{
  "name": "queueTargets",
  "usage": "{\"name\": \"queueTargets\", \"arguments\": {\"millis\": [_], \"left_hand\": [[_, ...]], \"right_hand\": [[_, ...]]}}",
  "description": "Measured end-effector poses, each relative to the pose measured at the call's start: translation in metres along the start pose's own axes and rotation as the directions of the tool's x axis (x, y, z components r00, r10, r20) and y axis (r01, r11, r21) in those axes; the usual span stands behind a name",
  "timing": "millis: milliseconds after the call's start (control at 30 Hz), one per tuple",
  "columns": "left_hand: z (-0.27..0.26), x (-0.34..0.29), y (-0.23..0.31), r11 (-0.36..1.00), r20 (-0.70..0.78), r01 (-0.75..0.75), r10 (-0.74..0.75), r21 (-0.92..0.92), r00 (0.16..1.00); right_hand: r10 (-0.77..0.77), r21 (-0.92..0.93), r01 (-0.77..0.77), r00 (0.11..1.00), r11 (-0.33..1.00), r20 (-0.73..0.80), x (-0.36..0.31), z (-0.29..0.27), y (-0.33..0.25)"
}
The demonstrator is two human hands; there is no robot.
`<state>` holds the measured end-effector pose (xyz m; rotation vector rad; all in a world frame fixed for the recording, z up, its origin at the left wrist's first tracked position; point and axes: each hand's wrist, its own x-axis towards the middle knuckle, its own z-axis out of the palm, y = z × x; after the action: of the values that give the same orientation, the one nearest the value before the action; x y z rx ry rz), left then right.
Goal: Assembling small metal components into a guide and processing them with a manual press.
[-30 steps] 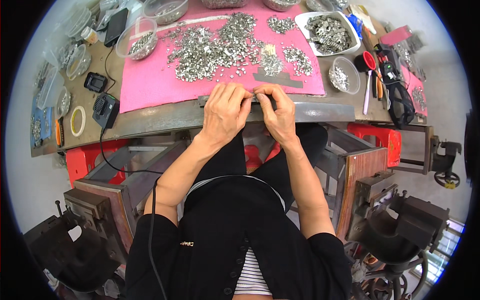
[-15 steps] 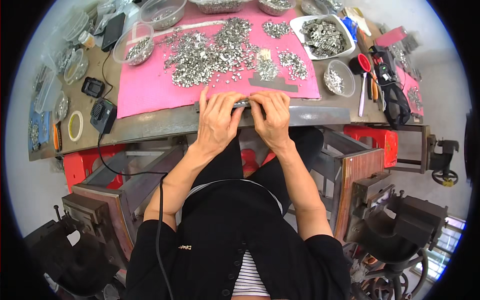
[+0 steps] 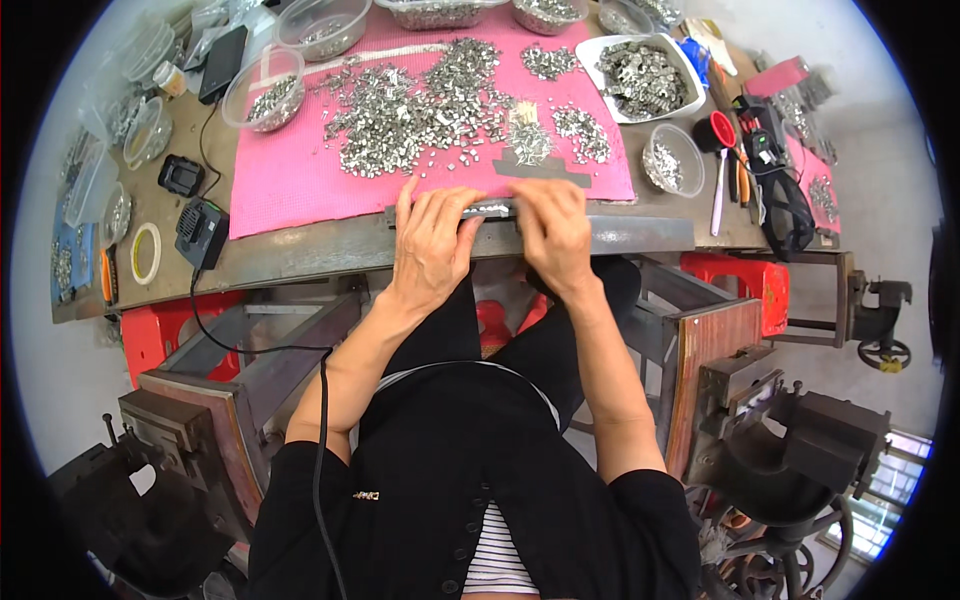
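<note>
Presently, in the head view, the left hand [image 3: 430, 235] grasps a narrow metal holder [image 3: 492, 209] between thumb and fingers at the front edge of the worktop [image 3: 680, 212]. The right hand [image 3: 557, 232] is at the holder's other end, its fingertips blurred; whether it grips anything cannot be determined. Between the hands, a short row of bright pieces shows along the holder; their exact seating is too small to verify.

Progress is judged partial: some pieces appear set in a row, while a large heap of metal pieces [image 3: 400, 120] lies loose beyond the left hand on the pink mat [image 3: 290, 200]. Beyond the right hand lie thin pins [image 3: 530, 145] and a smaller heap [image 3: 582, 135], also loose; further right stands a filled white tray [image 3: 650, 117].
</note>
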<state>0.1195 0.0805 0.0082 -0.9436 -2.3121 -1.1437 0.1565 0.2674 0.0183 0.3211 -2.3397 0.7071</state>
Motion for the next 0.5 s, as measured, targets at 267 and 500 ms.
{"name": "queueTargets", "arguments": {"millis": [267, 500], "left_hand": [[0.002, 0.0, 0.0, 1.0, -0.002, -0.005, 0.005, -0.004, 1.0], [0.001, -0.001, -0.001, 1.0, -0.007, 0.001, -0.001, -0.018, 1.0]], "right_hand": [[0.18, -0.19, -0.177, 0.984, 0.966, -0.003, 0.026, 0.011, 0.033], [0.171, -0.364, -0.14, 0.984, 0.921, 0.055, 0.032, 0.016, 0.023]]}}
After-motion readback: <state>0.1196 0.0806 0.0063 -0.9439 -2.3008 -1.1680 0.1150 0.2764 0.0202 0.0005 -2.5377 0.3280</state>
